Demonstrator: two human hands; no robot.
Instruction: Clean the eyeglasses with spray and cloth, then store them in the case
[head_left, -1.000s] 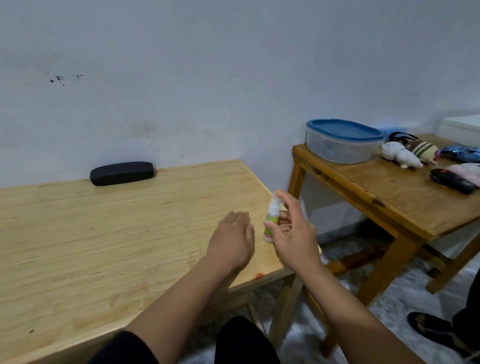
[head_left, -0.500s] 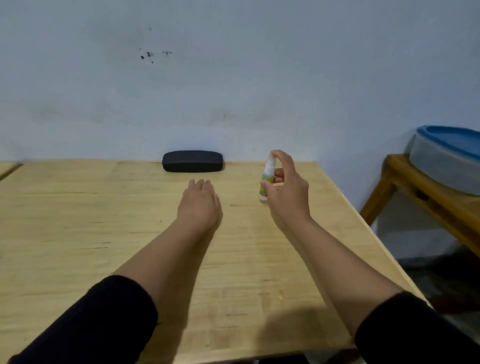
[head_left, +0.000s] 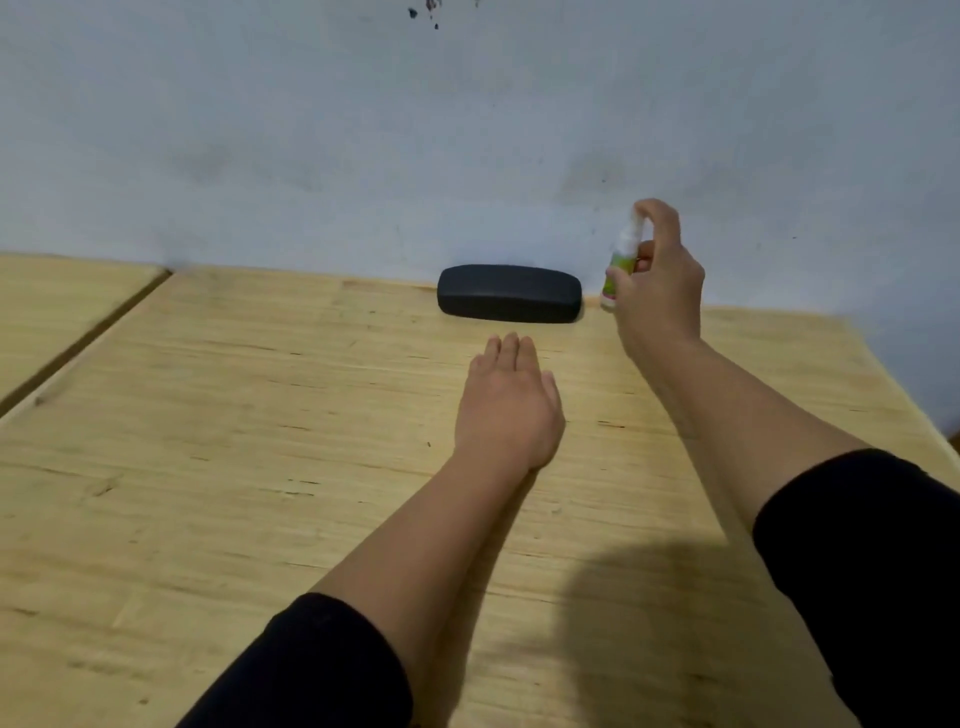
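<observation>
Right hand (head_left: 657, 291) is wrapped around the small spray bottle (head_left: 619, 262), index finger on top of the nozzle, bottle upright and lifted off the bench (head_left: 208, 441), just right of the case. Black eyeglass case (head_left: 509, 293) is closed, lying lengthwise at the far edge against the wall (head_left: 363, 130). Left hand (head_left: 506, 410) is flat, palm down, fingers together and extended, holding nothing, just in front of the case. Black sleeves on both arms.

You see a matte black oblong glasses case (head_left: 509, 293), a white spray bottle with green label (head_left: 620, 265), and a pale yellow streaky wooden tabletop (head_left: 234, 441).
</observation>
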